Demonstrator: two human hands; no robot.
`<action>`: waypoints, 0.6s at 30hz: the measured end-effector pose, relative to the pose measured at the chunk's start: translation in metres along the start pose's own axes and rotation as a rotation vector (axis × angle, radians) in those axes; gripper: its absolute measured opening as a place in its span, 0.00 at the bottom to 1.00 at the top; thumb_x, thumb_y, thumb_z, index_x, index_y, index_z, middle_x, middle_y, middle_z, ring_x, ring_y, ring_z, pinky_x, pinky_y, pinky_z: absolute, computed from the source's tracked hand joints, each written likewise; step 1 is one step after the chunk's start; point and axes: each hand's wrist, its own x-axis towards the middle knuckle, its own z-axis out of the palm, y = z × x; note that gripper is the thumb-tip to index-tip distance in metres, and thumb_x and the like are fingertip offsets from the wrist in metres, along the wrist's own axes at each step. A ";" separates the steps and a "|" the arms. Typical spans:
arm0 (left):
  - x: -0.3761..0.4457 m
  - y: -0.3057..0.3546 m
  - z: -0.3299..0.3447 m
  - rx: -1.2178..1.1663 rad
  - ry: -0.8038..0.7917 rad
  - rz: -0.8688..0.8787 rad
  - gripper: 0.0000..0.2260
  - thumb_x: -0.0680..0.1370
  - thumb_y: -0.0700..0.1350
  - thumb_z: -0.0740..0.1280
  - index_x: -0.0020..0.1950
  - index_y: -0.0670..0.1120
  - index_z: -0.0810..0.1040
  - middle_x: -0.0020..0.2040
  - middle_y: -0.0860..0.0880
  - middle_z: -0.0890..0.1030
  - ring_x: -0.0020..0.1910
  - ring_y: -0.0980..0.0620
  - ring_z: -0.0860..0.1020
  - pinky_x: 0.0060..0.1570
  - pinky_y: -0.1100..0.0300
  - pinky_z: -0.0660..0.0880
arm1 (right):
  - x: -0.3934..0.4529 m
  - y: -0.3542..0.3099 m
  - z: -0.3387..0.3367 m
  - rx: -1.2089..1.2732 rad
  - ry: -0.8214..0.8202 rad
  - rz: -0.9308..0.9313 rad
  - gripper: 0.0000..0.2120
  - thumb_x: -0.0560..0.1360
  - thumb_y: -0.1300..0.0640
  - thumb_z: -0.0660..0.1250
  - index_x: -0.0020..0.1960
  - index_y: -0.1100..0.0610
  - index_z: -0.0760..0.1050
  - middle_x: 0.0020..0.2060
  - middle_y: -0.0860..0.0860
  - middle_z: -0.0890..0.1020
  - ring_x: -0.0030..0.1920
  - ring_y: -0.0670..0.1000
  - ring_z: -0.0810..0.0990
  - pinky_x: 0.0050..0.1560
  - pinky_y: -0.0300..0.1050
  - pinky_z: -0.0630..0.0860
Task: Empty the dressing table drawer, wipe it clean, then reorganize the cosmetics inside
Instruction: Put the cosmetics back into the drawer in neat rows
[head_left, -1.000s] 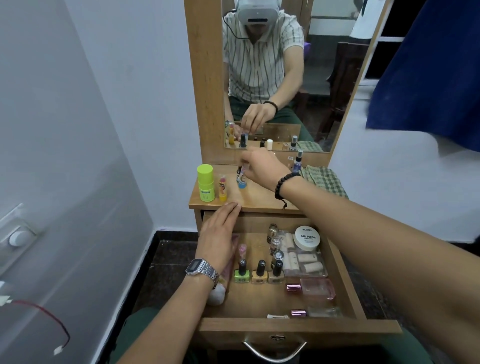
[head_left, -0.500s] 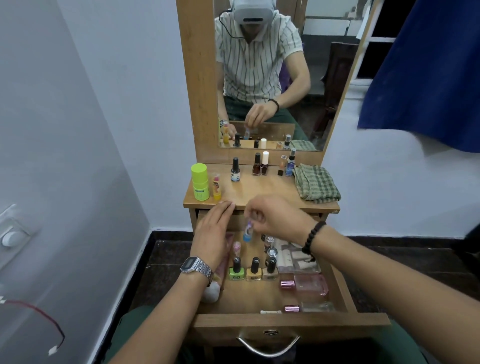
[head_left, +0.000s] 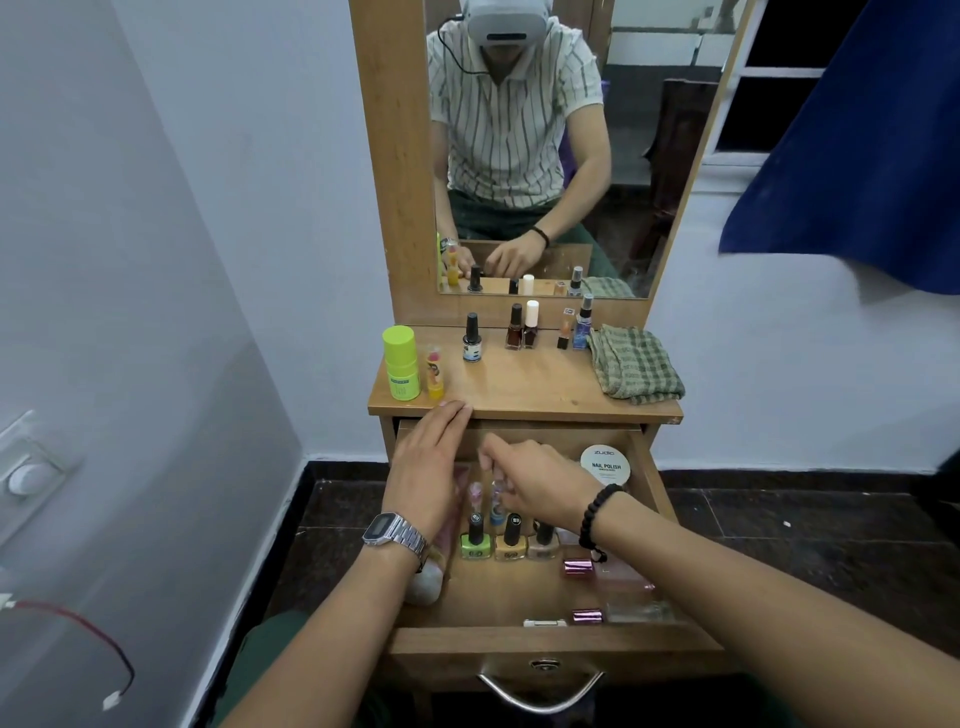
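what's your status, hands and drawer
Right hand pinches small bottle over drawer. Left hand flat, open, at its left side. Polish bottles crowd the drop spot.

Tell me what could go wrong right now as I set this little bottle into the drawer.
The right hand lowers a small blue-based bottle just behind the upright green nail polish and yellow nail polish; a knuckle or the beaded bracelet could topple that row. The left hand covers the drawer's left side, so the placement spot is partly hidden.

Right hand (head_left: 540, 483) hides the small bottle's (head_left: 497, 500) top.
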 end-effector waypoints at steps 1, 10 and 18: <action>0.000 0.000 0.000 -0.001 -0.002 -0.003 0.35 0.70 0.32 0.66 0.75 0.49 0.61 0.75 0.50 0.62 0.74 0.51 0.59 0.70 0.53 0.61 | 0.000 -0.001 0.000 0.002 -0.002 -0.002 0.19 0.72 0.60 0.67 0.48 0.45 0.58 0.42 0.51 0.78 0.42 0.56 0.78 0.44 0.55 0.78; 0.001 0.000 0.000 0.018 -0.003 -0.006 0.36 0.69 0.33 0.69 0.75 0.48 0.62 0.74 0.50 0.64 0.73 0.50 0.61 0.69 0.50 0.64 | 0.000 -0.003 -0.002 0.001 -0.006 -0.012 0.18 0.71 0.61 0.68 0.51 0.48 0.62 0.43 0.51 0.78 0.43 0.56 0.78 0.45 0.54 0.78; 0.000 0.000 0.000 -0.007 0.026 0.008 0.35 0.68 0.31 0.69 0.73 0.47 0.65 0.73 0.48 0.66 0.72 0.49 0.63 0.68 0.51 0.65 | 0.003 0.002 -0.008 0.027 -0.001 -0.021 0.17 0.71 0.60 0.68 0.50 0.45 0.62 0.42 0.48 0.79 0.42 0.52 0.79 0.46 0.53 0.79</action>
